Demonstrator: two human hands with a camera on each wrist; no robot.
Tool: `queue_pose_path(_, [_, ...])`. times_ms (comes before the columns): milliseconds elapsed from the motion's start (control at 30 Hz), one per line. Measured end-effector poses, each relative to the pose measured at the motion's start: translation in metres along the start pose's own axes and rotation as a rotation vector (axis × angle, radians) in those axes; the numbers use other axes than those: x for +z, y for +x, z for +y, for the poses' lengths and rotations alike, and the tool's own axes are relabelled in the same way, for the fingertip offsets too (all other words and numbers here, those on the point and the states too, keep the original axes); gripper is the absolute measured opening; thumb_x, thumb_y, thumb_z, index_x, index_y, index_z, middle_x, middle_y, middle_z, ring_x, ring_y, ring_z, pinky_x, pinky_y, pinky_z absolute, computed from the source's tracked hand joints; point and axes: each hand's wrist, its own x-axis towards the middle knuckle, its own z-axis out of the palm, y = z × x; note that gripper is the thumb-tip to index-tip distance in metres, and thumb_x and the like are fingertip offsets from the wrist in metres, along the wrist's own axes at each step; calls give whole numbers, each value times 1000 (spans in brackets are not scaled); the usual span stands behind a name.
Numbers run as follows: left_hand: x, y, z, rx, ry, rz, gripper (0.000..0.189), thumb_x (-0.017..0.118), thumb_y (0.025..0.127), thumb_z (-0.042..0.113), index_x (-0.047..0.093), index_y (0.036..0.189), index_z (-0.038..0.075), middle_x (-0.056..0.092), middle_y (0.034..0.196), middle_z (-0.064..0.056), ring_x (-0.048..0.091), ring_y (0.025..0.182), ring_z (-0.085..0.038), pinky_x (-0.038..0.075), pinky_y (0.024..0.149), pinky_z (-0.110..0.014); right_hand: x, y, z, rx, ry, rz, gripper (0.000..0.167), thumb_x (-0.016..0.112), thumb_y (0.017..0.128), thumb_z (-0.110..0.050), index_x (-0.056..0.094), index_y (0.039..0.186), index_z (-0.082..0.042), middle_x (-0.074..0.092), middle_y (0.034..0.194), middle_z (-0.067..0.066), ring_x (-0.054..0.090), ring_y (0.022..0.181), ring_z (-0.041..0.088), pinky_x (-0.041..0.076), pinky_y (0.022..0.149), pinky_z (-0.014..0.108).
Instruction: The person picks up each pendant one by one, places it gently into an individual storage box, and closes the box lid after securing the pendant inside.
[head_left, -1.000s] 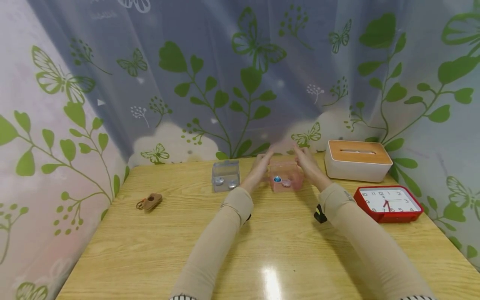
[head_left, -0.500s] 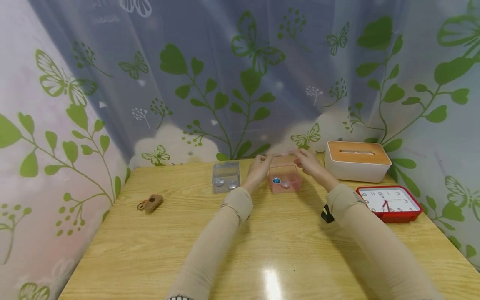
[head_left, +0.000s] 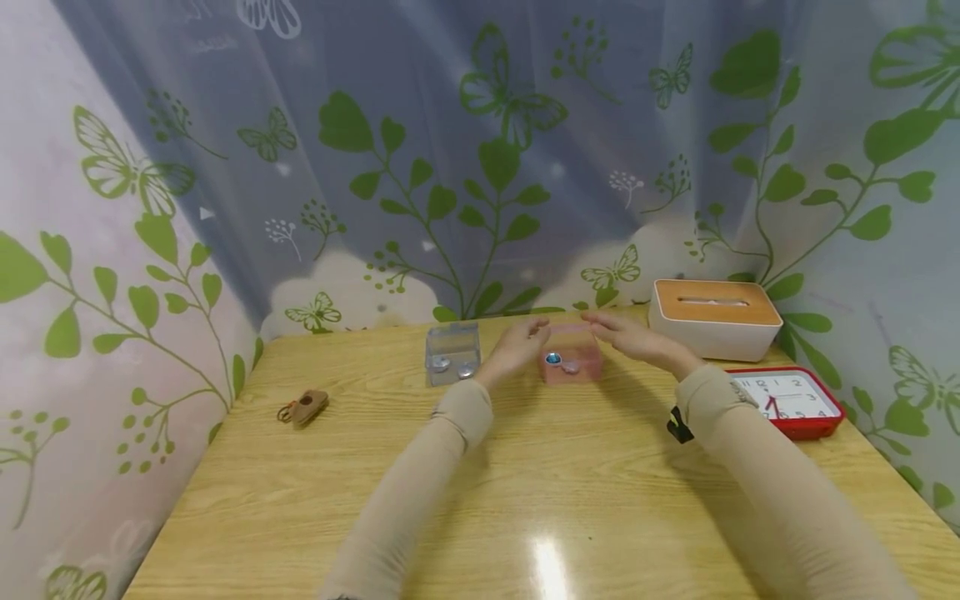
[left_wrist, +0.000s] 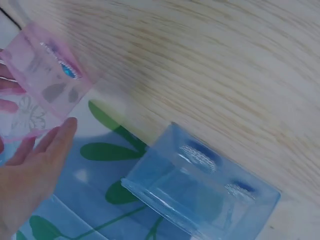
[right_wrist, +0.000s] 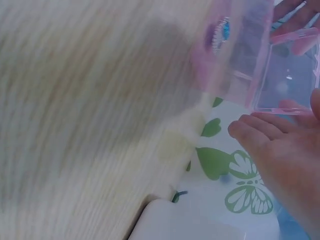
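A clear pink box [head_left: 591, 372] stands near the back of the table, with a blue-stoned jewelled piece [head_left: 553, 359] and a paler oval one [head_left: 571, 367] showing through its front. My left hand [head_left: 516, 348] is at its left side, fingers extended by the raised lid [left_wrist: 25, 117]. At the right side, my right hand [head_left: 633, 337] has straight fingers along the lid's edge, plainest in the right wrist view. Left of my left hand sits a clear bluish box [head_left: 453, 340] with two jewelled ovals [head_left: 466, 369] inside.
A white tissue box [head_left: 712, 337] with a wooden top stands back right, behind a red-framed clock [head_left: 787, 404] beside my right forearm. A small brown object with a cord [head_left: 307, 407] lies at the left. A patterned curtain [head_left: 480, 167] hangs along the table's back edge.
The pink lid's top edge sits lower than half a second ago. My hands have come down with it, and my right forearm has swung outward to the right.
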Motion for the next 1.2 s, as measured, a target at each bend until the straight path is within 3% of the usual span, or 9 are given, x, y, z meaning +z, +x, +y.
queue_pose_path(200, [4,1,-8,78,174,-62,52,37,116,31,39,163,9,37,170,-16,34,160,-36,27,135,-48,8,1,9,-77,-138,16,58,34,117,-21,17,166,4,15,173,31,11,160,53,11,132,69])
queue_pose_path(333, [10,5,-14,92,255,-51,50,38,116,24,38,163,9,32,172,-16,27,163,-34,21,137,-44,13,4,17,-99,-209,30,56,36,116,-17,20,165,4,12,172,33,11,160,54,11,131,70])
queue_pose_path(700, [17,3,-15,122,375,-18,51,49,112,15,40,162,6,31,173,-16,29,162,-33,23,136,-42,19,5,23,-94,-290,62,57,40,114,-12,21,166,0,6,172,34,12,159,55,12,131,68])
queue_pose_path(733, [20,7,-24,134,388,-10,52,50,113,20,39,162,8,30,173,-14,29,162,-30,23,136,-40,20,4,24,-96,-302,67,57,41,114,-12,21,166,1,7,171,34,14,158,55,13,131,68])
queue_pose_path(800, [21,5,-25,126,395,-11,53,50,113,20,38,163,8,29,174,-13,29,162,-30,23,136,-41,22,4,26,-98,-321,74,58,42,113,-10,22,166,1,8,171,34,16,158,56,15,131,68])
queue_pose_path(933, [24,5,-29,132,422,14,49,50,113,20,42,161,12,37,170,-13,39,157,-30,31,133,-42,25,3,28,-107,-374,76,59,44,112,-9,20,166,2,9,171,34,19,157,55,17,131,67])
queue_pose_path(967, [23,1,-21,124,424,17,47,50,112,14,44,159,11,42,167,-15,43,155,-33,35,131,-44,25,3,27,-110,-385,77,60,44,112,-9,20,166,2,9,171,34,20,156,55,18,131,67])
queue_pose_path(1067, [22,5,-21,149,451,51,42,51,111,13,48,153,12,50,161,-17,51,149,-35,40,128,-45,23,3,28,-116,-427,91,60,46,112,-11,22,166,-1,11,171,34,25,154,56,22,130,68])
queue_pose_path(1200, [23,7,-19,146,441,24,43,50,112,14,47,155,9,45,165,-18,43,154,-36,34,131,-47,22,3,33,-136,-471,110,59,48,111,-9,27,165,0,17,170,34,30,152,57,25,128,69])
